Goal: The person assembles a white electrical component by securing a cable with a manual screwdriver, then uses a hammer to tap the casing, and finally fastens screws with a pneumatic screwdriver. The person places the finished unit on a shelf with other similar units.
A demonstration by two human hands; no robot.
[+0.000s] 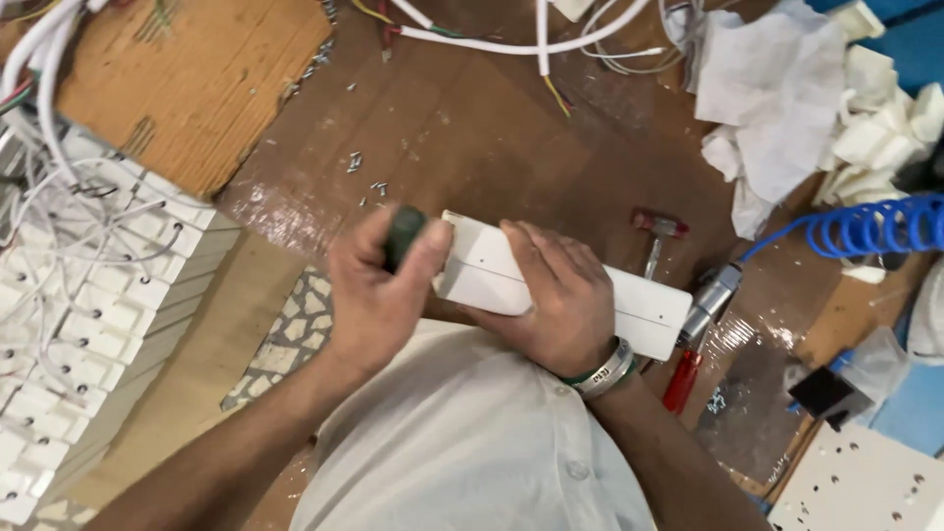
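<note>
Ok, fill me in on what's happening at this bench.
A person is working on a long white plastic casing over a brown worktop. The right hand grips the casing from above, while the left hand presses a dark green tool handle against its left end. Small screws lie scattered on the worktop, a red-handled screwdriver lies beside the casing, and stacked white casings sit to the left.

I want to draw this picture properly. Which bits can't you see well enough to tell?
Head view only:
- Tool tip: the left hand wraps the dark green handle.
- White box: its middle sits under the right hand.
- Red-handled tool: partly behind the box.
- Tiny screws: too small to count.
- Blue coiled hose: cut off at the right edge.
</note>
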